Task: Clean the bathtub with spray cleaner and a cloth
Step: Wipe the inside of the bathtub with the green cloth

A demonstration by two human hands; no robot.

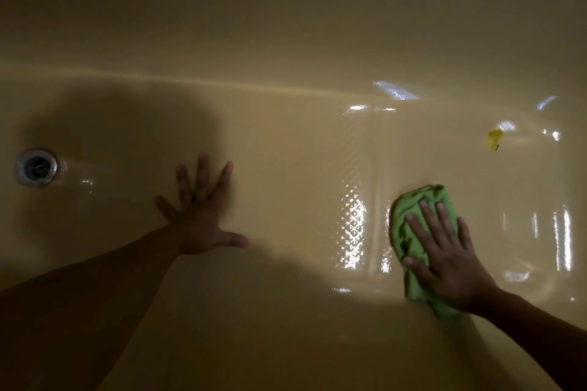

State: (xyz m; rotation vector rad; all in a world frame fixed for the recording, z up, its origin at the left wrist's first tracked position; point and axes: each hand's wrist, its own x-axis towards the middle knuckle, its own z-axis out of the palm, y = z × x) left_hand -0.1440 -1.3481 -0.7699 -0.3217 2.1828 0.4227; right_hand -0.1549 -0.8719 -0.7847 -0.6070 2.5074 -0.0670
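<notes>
The bathtub [286, 136] fills the whole view: a smooth, glossy shell in a cream-yellow tone, its floor curving up into the far wall along a soft, pale crease. Much of the drain end lies in shadow, while the other end shines wet with bright streaks of reflected light. Where that light falls on the floor it picks out a raised non-slip pattern [354, 228] of small diamonds in a straight band. A green cloth [409, 216], soft and bunched into a rumpled, roughly oblong pad, lies on the tub floor just beside this band, close to the near side of the tub. The right hand [444, 260] lies flat on top of the cloth, fingers straight and slightly apart, pressing it to the floor. The left hand [203, 219] rests palm-down on the bare floor between the cloth and the drain, fingers and thumb spread wide, holding nothing. The drain [37, 167] is a round metal ring with a dark grated centre, at the tub's left end. A small yellow scrap [494, 138], too small to identify, sits on the floor beyond the cloth.
</notes>
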